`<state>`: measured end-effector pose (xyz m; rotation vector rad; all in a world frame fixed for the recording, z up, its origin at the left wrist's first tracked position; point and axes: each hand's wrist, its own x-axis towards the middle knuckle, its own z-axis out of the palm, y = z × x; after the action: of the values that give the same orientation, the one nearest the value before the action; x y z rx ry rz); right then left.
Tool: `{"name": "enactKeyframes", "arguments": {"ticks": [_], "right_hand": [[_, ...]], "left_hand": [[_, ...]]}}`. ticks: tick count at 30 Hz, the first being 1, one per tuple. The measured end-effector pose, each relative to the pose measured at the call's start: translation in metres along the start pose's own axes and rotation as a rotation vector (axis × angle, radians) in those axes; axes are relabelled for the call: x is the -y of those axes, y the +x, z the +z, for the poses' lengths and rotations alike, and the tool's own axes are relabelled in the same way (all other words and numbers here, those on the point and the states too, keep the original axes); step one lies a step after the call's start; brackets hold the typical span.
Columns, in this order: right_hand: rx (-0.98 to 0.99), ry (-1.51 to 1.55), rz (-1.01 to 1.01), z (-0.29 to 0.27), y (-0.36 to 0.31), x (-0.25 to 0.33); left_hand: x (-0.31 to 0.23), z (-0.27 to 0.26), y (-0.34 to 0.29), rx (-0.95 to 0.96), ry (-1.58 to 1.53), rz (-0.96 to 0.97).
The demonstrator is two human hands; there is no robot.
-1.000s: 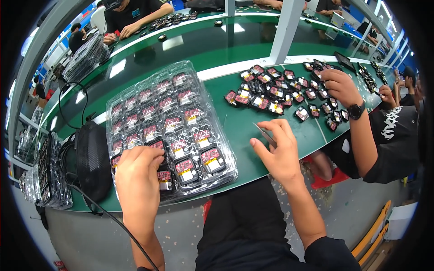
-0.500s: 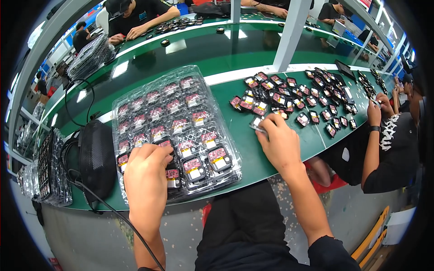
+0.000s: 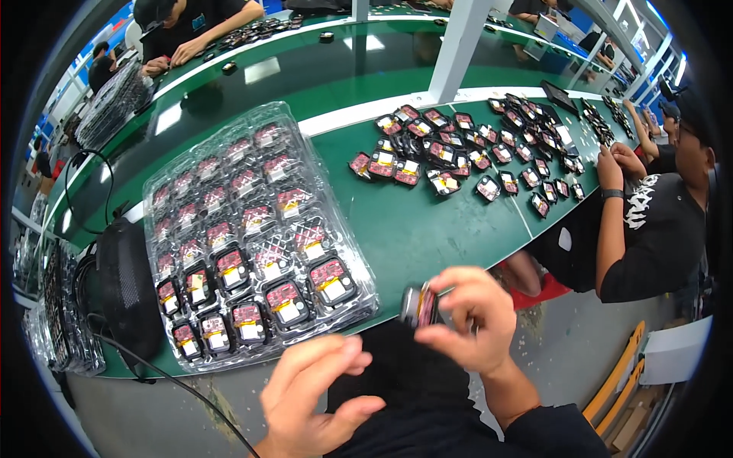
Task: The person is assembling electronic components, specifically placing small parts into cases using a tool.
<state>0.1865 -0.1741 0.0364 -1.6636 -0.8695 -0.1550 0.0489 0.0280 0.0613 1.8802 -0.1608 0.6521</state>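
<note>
My right hand (image 3: 469, 317) pinches a small black electronic housing (image 3: 418, 305) between thumb and fingers, tilted on edge just past the near edge of the green table. Some red and yellow shows on its far side; the rest is blurred. My left hand (image 3: 317, 393), fingers apart and holding nothing, hovers over my lap in front of the clear plastic tray (image 3: 359, 286). Similar open black housings with red circuit boards, white blocks and yellow strips, such as the near-right housing (image 3: 333, 282), sit in the tray's front pockets. Under them, more housings show through the clear plastic.
A loose pile of housings (image 3: 443, 149) covers the table to the right. Left of the tray lie a black mesh pouch (image 3: 126, 282), a cable (image 3: 175, 382) and stacked trays (image 3: 57, 305). A grey post (image 3: 458, 53) rises behind. A co-worker (image 3: 649, 221) sits at right, another (image 3: 198, 34) across.
My left hand has come off the tray and moved toward my lap, opening. My right hand has drawn back from the pile with a housing. The whole view has shifted a little.
</note>
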Motion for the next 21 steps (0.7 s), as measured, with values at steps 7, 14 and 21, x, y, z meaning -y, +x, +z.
{"name": "enactKeyframes", "arguments": {"ticks": [7,14,21], "right_hand": [[0.198,0.195,-0.062,0.01,-0.012,0.018],[0.109,0.018,-0.118,0.019,-0.018,0.017],[0.092,-0.402,-0.339,0.009,-0.019,0.01]], "left_hand": [[0.011,0.033,-0.01,0.029,-0.475,-0.321],[0.025,0.049,-0.033,-0.104,-0.785,-0.327],[0.027,0.049,-0.039,-0.172,-0.903,-0.382]]}}
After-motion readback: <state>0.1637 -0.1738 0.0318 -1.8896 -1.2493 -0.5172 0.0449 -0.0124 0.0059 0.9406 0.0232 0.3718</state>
